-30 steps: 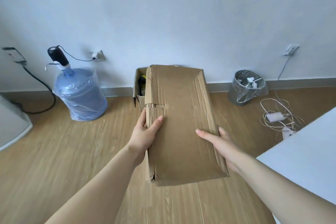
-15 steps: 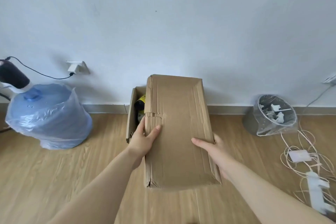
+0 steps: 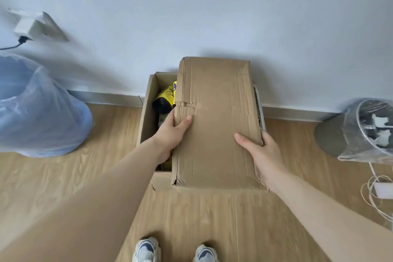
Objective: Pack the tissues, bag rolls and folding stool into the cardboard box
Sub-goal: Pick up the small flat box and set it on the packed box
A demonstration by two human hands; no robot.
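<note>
The cardboard box (image 3: 148, 112) stands on the floor against the wall. A large brown flap (image 3: 214, 125) lies over most of its top. My left hand (image 3: 173, 132) grips the flap's left edge, thumb on top and fingers underneath. My right hand (image 3: 260, 151) holds the flap's right edge, thumb on top. Through the gap at the left, a yellow and black packet (image 3: 164, 98) shows inside the box. A thin pale edge (image 3: 258, 102) of something shows at the right side of the box. The rest of the contents are hidden.
A blue water jug in a plastic bag (image 3: 36, 108) stands at the left. A lined waste bin (image 3: 361, 130) and white cables (image 3: 378, 193) are at the right. A wall socket with a plug (image 3: 32, 26) sits upper left. My shoes (image 3: 176, 251) stand below the box's near flap (image 3: 212, 219).
The view has come closer and tilted down over the box; my shoes now show. Both hands keep their hold on the flap's edges, and the flap sits lower over the box.
</note>
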